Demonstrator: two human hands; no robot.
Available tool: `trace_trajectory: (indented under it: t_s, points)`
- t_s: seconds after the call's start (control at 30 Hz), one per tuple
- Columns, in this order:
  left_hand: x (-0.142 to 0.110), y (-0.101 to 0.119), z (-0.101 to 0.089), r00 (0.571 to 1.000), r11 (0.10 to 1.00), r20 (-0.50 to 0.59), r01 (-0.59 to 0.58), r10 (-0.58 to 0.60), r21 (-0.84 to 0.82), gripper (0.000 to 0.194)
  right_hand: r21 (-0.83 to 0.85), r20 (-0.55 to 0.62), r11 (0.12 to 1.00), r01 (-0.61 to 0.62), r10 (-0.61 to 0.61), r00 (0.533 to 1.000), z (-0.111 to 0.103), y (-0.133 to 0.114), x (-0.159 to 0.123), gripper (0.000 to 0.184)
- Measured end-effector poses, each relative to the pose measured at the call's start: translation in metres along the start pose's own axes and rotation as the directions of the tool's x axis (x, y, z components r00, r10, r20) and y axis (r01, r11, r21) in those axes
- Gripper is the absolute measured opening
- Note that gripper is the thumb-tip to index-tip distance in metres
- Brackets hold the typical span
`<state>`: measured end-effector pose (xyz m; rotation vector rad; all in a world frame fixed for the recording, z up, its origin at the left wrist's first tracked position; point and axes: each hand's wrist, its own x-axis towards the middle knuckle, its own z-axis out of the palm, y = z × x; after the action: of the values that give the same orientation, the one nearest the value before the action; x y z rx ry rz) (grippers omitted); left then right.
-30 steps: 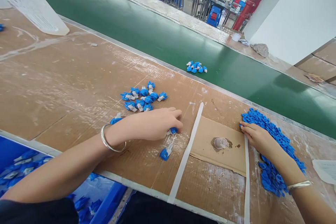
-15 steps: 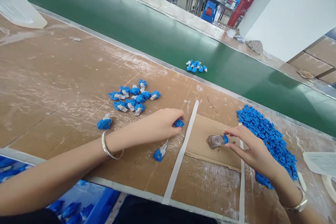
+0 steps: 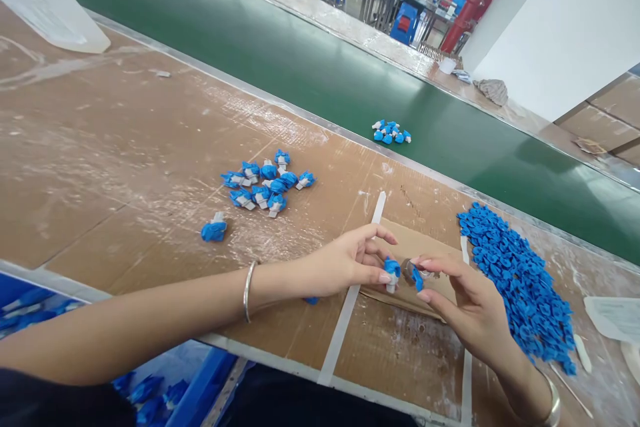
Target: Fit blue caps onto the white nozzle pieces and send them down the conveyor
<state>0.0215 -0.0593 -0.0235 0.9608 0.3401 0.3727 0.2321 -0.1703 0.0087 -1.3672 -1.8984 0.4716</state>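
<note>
I've got 2 hands together mid-frame: left hand (image 3: 350,263) in narrow pinch on blue-white plastic fitting (image 3: 393,275), right hand (image 3: 473,303) narrow on small blue cap (image 3: 417,278), both above cardboard sheet (image 3: 430,240). Glass cup (image 3: 411,271) just behind. Blue cap heap (image 3: 517,283) at right of frame.

Quick count: two bare hands (image 3: 410,280), two silver bangles (image 3: 247,291), one heap of blue plastic caps (image 3: 517,287), two clusters of blue-and-white plastic fittings (image 3: 265,183) (image 3: 391,133).

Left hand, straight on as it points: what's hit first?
Likely the small blue piece pinched by the right hand, just past the blue-and-white part that the left hand holds. The glass cup lies close behind; depth is unclear.
</note>
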Motion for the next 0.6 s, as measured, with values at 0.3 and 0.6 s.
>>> trace_trajectory:
  t_s: [0.3, 0.6]
  points:
    - [-0.003, 0.0, 0.005, 1.0, 0.989, 0.009, -0.021, 0.022, -0.144, 0.047, -0.053, -0.091, 0.997, 0.062, -0.067, 0.994, 0.021, -0.009, 0.009, 0.018]
    - [-0.008, 0.003, 0.008, 0.999, 0.982, -0.047, 0.008, -0.017, -0.187, 0.048, -0.274, -0.174, 0.909, 0.314, -0.368, 0.914, 0.047, -0.025, 0.003, 0.046]
